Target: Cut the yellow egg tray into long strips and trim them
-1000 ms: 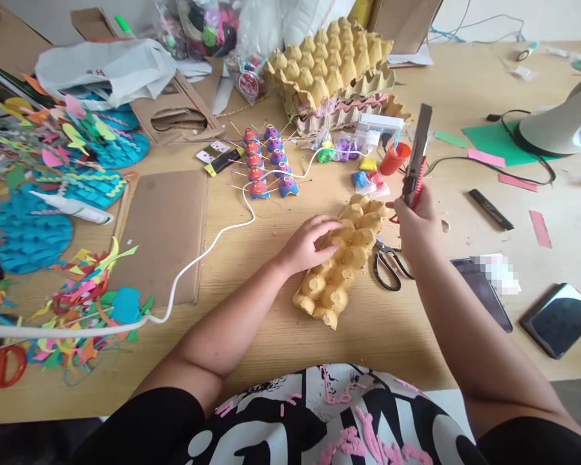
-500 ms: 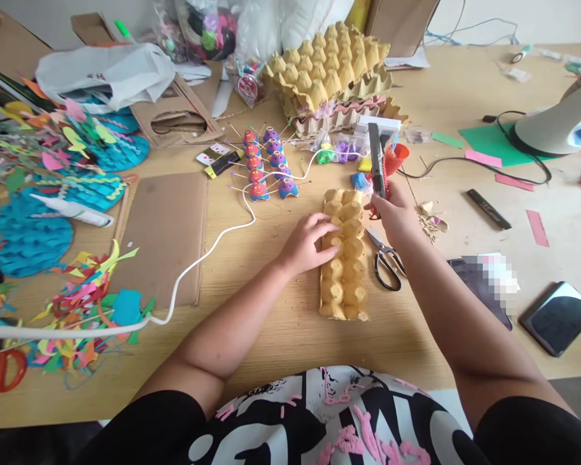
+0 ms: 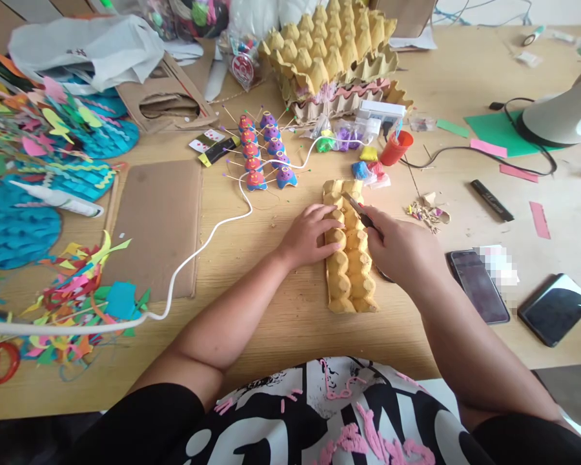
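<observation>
A yellow pulp egg-carton strip (image 3: 339, 274), two cups wide, lies cups up on the wooden table in front of me. My left hand (image 3: 307, 240) is open on its left side, fingers spread over the cups. In my right hand (image 3: 407, 252) is a box cutter (image 3: 363, 214), its blade tip at the strip's upper part, between the two rows of cups. Most of the cutter's handle is hidden by my fingers. Black-handled scissors (image 3: 384, 276) lie beside the strip, almost wholly covered by my right hand.
Painted egg-cup caterpillars (image 3: 255, 178) stand behind my left hand, near a white cable (image 3: 213, 236). Stacked egg trays (image 3: 319, 48) and a red cup (image 3: 397, 148) are farther back. Paper scraps (image 3: 77, 284) and cardboard (image 3: 152, 226) lie left; phones (image 3: 479, 284) lie right.
My right hand has brought the box cutter down and toward me, from above the far end of the strip onto its cups. My left hand stays on the strip.
</observation>
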Action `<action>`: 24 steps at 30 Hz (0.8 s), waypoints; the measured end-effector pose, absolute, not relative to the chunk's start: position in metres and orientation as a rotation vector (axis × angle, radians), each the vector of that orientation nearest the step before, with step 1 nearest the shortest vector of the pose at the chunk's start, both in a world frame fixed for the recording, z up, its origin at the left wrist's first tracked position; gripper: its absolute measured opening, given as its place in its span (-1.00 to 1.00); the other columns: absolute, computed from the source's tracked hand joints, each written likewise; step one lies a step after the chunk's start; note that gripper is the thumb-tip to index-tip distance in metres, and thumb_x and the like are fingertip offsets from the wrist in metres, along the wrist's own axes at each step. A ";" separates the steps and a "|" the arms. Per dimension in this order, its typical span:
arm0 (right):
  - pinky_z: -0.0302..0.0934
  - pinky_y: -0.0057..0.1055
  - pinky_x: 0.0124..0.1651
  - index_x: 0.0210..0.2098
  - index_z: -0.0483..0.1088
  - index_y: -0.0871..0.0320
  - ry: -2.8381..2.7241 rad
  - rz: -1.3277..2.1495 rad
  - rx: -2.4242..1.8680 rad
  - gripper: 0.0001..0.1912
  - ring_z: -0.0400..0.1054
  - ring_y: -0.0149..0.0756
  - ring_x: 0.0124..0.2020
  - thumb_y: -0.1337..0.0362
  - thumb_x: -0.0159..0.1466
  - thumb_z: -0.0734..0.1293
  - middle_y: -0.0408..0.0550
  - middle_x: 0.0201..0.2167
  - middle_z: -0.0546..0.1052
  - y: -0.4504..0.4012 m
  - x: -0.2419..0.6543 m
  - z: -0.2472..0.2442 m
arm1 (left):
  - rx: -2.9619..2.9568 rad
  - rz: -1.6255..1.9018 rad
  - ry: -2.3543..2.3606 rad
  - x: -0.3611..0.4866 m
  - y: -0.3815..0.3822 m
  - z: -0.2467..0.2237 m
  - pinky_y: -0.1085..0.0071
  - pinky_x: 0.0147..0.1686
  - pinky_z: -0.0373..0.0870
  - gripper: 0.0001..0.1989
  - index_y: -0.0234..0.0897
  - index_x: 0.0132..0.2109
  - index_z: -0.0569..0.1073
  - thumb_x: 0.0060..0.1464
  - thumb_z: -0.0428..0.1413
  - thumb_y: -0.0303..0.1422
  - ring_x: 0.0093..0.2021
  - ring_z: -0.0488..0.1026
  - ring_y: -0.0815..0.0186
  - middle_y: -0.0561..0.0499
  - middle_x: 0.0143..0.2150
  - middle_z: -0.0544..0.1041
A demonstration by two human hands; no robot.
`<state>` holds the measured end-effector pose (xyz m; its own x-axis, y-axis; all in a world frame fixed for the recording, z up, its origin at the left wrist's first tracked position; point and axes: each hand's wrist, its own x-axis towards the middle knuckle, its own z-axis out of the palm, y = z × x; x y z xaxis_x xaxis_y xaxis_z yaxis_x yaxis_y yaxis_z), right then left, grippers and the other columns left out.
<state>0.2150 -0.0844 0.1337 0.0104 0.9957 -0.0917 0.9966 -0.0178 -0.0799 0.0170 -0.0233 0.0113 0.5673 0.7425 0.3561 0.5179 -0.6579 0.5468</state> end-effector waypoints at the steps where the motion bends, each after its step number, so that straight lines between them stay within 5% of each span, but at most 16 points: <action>1: 0.05 -0.35 -0.35 0.39 0.34 -0.11 2.168 -0.153 2.214 -0.44 0.52 -0.14 -0.29 0.21 0.43 0.14 0.01 -0.21 0.70 -0.084 0.211 0.134 | 2.419 0.823 1.026 0.017 -0.023 0.011 -0.04 0.43 0.25 -0.61 -0.20 0.09 0.61 0.19 0.24 -0.13 0.39 0.29 -0.02 -0.15 0.38 0.43; 11: 0.07 -0.34 -0.37 0.47 0.23 -0.05 2.068 -0.077 2.093 -0.42 0.56 -0.10 -0.31 0.17 0.48 0.10 0.05 -0.32 0.68 -0.080 0.192 0.136 | 2.355 0.820 1.031 0.020 -0.025 0.013 0.02 0.34 0.37 -0.69 -0.17 0.04 0.61 0.18 0.24 -0.20 0.33 0.43 0.01 -0.15 0.40 0.41; 16: 0.10 -0.32 -0.34 0.46 0.23 -0.09 2.041 -0.146 2.104 -0.42 0.55 -0.10 -0.27 0.14 0.48 0.09 0.08 -0.22 0.70 -0.071 0.191 0.136 | 2.356 0.815 1.030 0.020 -0.025 0.012 0.02 0.36 0.36 -0.67 -0.18 0.04 0.60 0.19 0.24 -0.15 0.35 0.41 0.00 -0.15 0.41 0.40; 24: 0.07 -0.33 -0.32 0.06 0.59 -0.04 2.110 -0.126 2.002 -0.56 0.46 -0.17 -0.31 0.21 0.43 0.13 0.03 -0.24 0.67 -0.046 0.198 0.151 | 2.367 0.760 1.064 0.020 -0.027 0.014 0.04 0.37 0.35 -0.67 -0.15 0.06 0.59 0.18 0.26 -0.18 0.36 0.40 0.00 -0.11 0.43 0.38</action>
